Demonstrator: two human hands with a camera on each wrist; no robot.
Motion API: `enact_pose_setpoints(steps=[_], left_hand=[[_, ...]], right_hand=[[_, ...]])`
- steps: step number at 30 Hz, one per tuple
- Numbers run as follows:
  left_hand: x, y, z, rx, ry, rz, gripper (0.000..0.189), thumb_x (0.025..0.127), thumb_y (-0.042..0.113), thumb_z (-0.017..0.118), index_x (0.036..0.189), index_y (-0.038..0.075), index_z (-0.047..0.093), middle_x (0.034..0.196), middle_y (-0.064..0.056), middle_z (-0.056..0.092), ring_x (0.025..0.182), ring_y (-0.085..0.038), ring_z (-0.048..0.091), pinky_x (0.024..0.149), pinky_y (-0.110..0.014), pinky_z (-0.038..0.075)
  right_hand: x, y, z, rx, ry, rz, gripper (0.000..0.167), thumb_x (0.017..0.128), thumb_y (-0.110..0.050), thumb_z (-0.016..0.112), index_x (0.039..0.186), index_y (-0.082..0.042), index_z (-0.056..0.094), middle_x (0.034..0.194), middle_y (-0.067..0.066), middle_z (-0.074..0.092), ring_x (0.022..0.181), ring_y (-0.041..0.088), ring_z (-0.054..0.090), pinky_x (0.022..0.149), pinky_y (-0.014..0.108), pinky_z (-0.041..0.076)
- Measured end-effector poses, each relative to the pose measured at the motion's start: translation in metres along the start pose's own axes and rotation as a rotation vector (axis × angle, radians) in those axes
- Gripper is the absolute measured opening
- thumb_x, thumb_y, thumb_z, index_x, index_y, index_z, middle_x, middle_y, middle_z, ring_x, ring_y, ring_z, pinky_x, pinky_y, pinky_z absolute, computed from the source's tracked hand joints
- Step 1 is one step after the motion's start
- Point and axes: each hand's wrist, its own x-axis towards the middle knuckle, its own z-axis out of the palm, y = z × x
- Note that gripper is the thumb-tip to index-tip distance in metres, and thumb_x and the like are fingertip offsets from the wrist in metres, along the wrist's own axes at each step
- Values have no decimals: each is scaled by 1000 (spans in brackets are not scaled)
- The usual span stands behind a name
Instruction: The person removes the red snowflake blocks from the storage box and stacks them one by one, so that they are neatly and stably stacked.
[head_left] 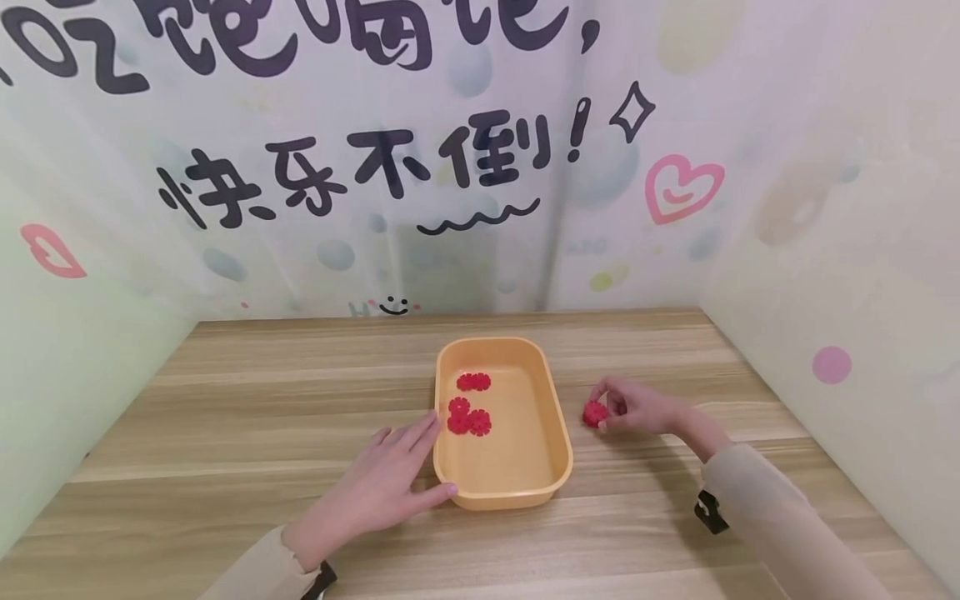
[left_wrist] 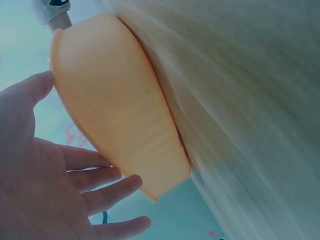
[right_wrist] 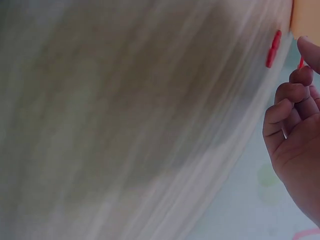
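A yellow-orange plastic tray (head_left: 501,497) stands on the wooden table. Fingertips and thumb of my left hand (head_left: 386,475) touch its left rim, the fingers fairly straight. The left wrist view shows that hand (left_wrist: 55,185) along the tray's outer wall (left_wrist: 112,100). Inside the tray, toward its left side, lie several red notched plastic discs (head_left: 480,422). To the right of the tray, my right hand (head_left: 633,407) pinches a thin red disc (right_wrist: 301,62) between thumb and forefinger. Right by it on the table are more red discs (right_wrist: 273,49), partly overlapping in the head view.
The wood-grain table (head_left: 262,417) reaches back to a printed white curtain (head_left: 480,267) with black characters. A pale wall (head_left: 840,292) closes off the right side. Dark bands (head_left: 711,512) show at the sleeve cuffs.
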Motion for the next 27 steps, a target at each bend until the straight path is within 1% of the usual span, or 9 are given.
enact_pose_setpoints(steps=[4,10,16,22,27], left_hand=[[0,0,0,4,1,3,82,79,62,45,135,3,33,138,-10,32,122,-22,33,91,-51,30],[0,0,-1,4,3,8,82,80,62,45,135,2,33,138,-10,32,121,-23,34,91,-51,30],[0,0,-1,2,15,18,82,80,61,45,135,2,33,138,-11,32,119,-25,37,91,-51,30],[0,0,-1,-2,13,15,82,80,60,46,135,2,33,138,-11,32,120,-25,36,91,-51,30],[0,0,-1,-10,3,4,82,80,61,45,136,2,32,139,-10,31,121,-25,35,92,-52,29]], right_hand=[[-1,5,4,-6,-10,-4,31,77,-17,68,101,-7,50,65,-3,46,60,11,44,57,26,38],[-1,8,6,16,-23,-27,29,78,-12,67,101,-6,50,63,-3,47,59,9,44,56,25,38],[0,8,5,17,-39,-27,29,79,-14,66,103,-7,50,64,-2,47,59,10,44,56,26,38],[0,10,5,23,-46,-18,29,80,-14,65,104,-7,50,64,-2,47,60,11,44,58,26,38],[0,7,5,19,-35,18,29,79,-15,66,102,-6,50,66,-1,47,60,12,43,58,27,38]])
